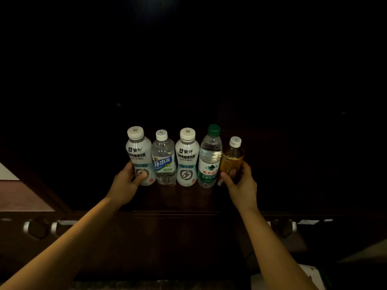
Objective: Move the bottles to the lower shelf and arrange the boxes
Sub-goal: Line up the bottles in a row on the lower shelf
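Observation:
Several bottles stand upright in a row on a dark wooden shelf (176, 197). From the left: a white drink bottle (138, 151), a clear bottle with a blue label (163, 159), a second white drink bottle (187, 158), a clear water bottle with a green cap (210, 158) and a small amber bottle (232, 155). My left hand (125, 185) wraps the base of the leftmost white bottle. My right hand (240, 183) grips the amber bottle at the right end. No boxes can be made out in the dark.
The cabinet interior behind the bottles is black and unlit. Below the shelf edge a dark front panel carries metal fittings (37, 227) at left and others (293, 226) at right. A pale floor patch (18, 193) shows at far left, a white object (310, 273) at bottom right.

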